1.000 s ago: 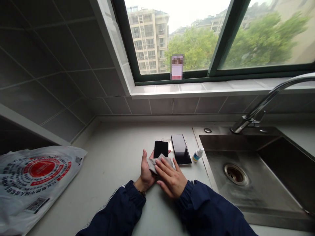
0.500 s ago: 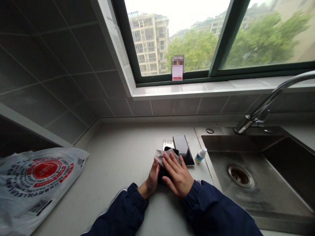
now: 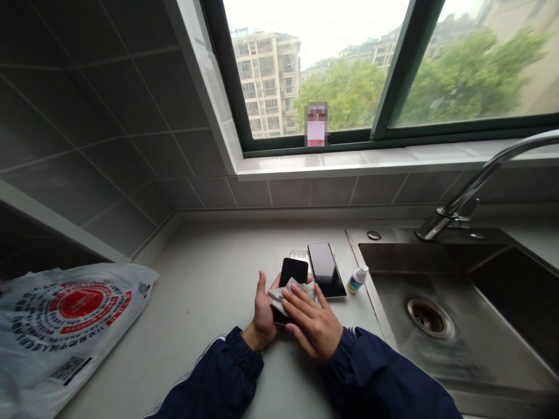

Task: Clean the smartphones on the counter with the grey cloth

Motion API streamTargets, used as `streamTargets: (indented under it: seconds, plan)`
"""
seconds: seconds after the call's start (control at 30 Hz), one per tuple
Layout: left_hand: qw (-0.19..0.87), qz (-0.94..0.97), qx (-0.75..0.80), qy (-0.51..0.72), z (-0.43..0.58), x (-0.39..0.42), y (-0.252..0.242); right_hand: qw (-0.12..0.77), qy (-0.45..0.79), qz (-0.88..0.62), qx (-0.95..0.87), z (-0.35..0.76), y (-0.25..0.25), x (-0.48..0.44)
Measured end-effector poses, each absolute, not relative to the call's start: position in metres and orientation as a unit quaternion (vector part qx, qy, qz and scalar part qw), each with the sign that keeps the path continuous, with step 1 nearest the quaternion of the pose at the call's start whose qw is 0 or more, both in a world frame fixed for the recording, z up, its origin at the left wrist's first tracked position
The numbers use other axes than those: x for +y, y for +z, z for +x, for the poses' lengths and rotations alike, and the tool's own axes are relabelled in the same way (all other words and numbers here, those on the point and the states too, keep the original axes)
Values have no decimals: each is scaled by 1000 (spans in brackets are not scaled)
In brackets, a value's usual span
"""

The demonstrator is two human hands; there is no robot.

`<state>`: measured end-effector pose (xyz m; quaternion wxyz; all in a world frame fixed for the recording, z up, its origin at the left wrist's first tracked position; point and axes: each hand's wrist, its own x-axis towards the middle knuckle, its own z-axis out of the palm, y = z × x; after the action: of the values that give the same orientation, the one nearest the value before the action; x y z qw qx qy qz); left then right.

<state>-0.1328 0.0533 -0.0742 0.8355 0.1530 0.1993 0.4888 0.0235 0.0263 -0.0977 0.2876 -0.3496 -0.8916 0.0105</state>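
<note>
My left hand [image 3: 264,311] grips a small black phone [image 3: 293,272] by its left edge on the pale counter [image 3: 209,291]. A grey cloth [image 3: 282,293] lies over the phone's near half, and my right hand [image 3: 311,321] presses it down with fingers laid flat and close together. The phone's far half shows bare above the cloth. A larger black phone [image 3: 326,269] lies flat just to the right, with a silvery device [image 3: 299,254] partly hidden behind the two. A small white spray bottle [image 3: 357,279] with a blue label lies beside the sink's edge.
A steel sink [image 3: 441,314] with a drain fills the right side, under a curved tap [image 3: 476,183]. A white plastic bag [image 3: 61,317] with red print lies at the left. Grey tiled walls and a window sill [image 3: 371,160] close off the back.
My right hand pushed the cloth up over the phone, then drew it back toward me, so the phone's far half is uncovered again. My left hand keeps its hold.
</note>
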Motion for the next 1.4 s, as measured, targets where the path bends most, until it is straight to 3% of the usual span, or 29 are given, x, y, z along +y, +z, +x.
streamTargets:
  seconds: [0.13,0.33,0.7,0.87,1.17,1.4]
  plan:
    - [839,203,210,459,-131,52,-84,274,-9,-419,-865,27,-99,32]
    - [756,364,274,471,-130,43,-88,301,-27,-470,-829,29,-101,36]
    - [818,134,224,513,-131,53,-75,287,-8,-337,-897,25,-97,28]
    - [834,122,221,491,-137,53,-70,309,-12,-325,-894,31,-92,32]
    - [859,144,167,462,-134,50,-72,314,-27,-444,-839,34,-101,38]
    - [848,129,175,484,-137,53,-73,312,5,-368,-876,29,-100,30]
